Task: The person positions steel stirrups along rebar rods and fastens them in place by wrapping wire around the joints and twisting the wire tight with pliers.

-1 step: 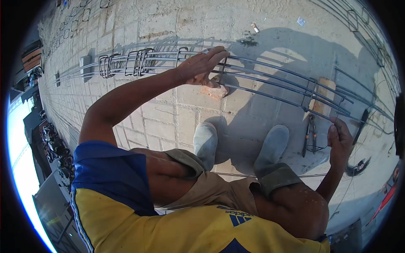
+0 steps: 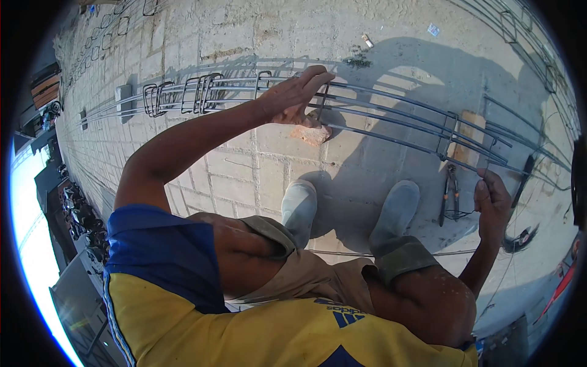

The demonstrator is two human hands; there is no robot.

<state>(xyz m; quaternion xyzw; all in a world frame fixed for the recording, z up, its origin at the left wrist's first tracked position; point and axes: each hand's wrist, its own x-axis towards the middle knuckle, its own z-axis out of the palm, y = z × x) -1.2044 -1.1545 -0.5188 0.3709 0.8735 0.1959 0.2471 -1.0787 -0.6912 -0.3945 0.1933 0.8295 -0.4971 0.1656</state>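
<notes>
The left hand (image 2: 301, 101) holds the steel cage (image 2: 391, 119) in a wide grip, upper centre of the frame, fingers over its upper bars and thumb by the lowest one; a square tie (image 2: 322, 101) stands right at its fingertips; the right hand (image 2: 494, 199), at the right of the frame, is curled narrow, its index finger at the end of the lowest bar, though whether it pinches the bar I cannot tell.

The cage's long bars run from the left of the frame across to the right; more ties (image 2: 202, 93) hang bunched around them left of the left hand, and another tie (image 2: 451, 131) stands around them toward the right; a reddish brick (image 2: 310, 134) lies just below the left hand, a wooden block (image 2: 471, 131) lies under the bars at the right, and a grey block (image 2: 124, 101) sits by them at upper left.

Pincers with orange on the handles (image 2: 451, 194) lie on the paved ground (image 2: 232, 168) near the right hand; two grey boots (image 2: 299, 208) stand at mid-frame, below the cage.
</notes>
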